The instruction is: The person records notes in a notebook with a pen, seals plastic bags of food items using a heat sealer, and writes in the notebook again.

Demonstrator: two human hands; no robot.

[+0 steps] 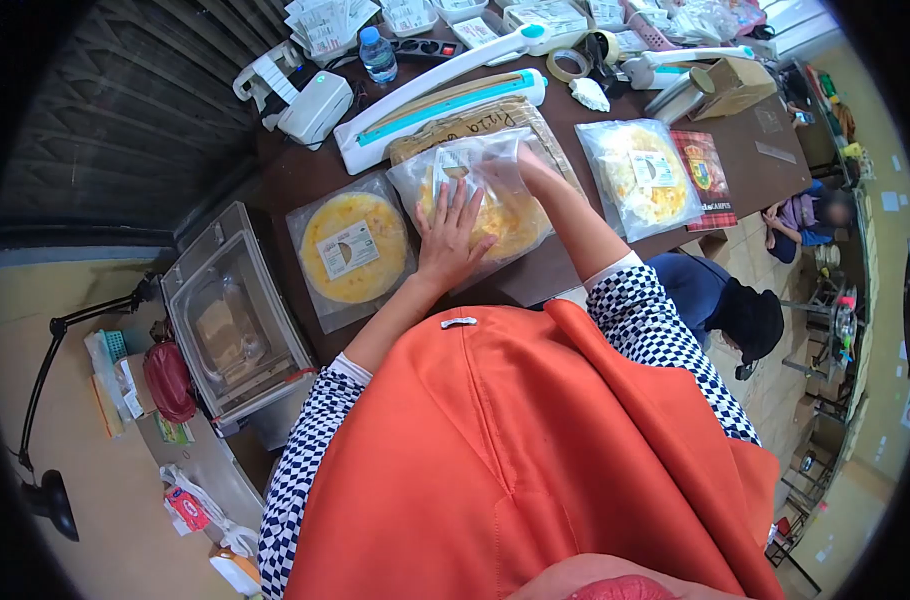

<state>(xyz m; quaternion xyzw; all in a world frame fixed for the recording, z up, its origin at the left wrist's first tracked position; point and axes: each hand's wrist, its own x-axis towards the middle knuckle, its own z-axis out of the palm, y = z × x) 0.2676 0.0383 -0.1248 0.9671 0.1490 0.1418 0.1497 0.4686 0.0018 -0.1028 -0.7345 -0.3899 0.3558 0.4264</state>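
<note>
A clear plastic bag (525, 222) with a round, yellow, pizza-like food in it lies before me, partly over a flat piece of cardboard (545, 128) with handwriting. My left hand (453, 238) rests flat on the bag, fingers spread. My right hand (515, 172) reaches in at the bag's upper right, behind or inside the film; its fingers are veiled by the plastic. To the left lies a second bagged round pizza (375, 225) with a white label (347, 250). Another bagged pizza (630, 205), paler and bumpy on top, lies to the right.
A long white-and-teal bag sealer (445, 115) stands behind the cardboard. A label printer (315, 108), water bottle (378, 58) and tape roll (568, 65) are at the back. A clear-lidded machine (230, 310) stands left. A red booklet (707, 180) lies right; a person (720, 300) is beyond the table.
</note>
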